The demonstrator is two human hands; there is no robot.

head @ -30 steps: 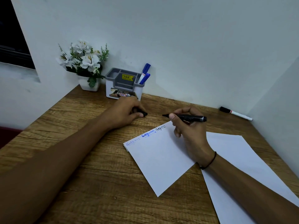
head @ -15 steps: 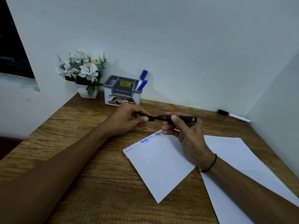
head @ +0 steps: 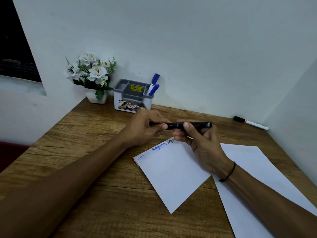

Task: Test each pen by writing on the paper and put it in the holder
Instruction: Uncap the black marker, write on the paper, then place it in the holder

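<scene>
A black marker lies level between both hands, above the top corner of the white paper. My right hand grips its barrel. My left hand pinches the black cap, which sits on the marker's left end. The paper bears three short scribbles along its upper left edge, two blue and one black. The grey and white holder stands at the back against the wall, with two blue-capped pens upright in its right compartment.
A white marker with a black cap lies at the back right near the wall corner. A second white sheet lies under my right forearm. A pot of white flowers stands left of the holder. Walls close in behind and to the right.
One second ago the cap in my left hand and the uncapped marker in my right were apart. They came together, and the cap is now on the marker's tip.
</scene>
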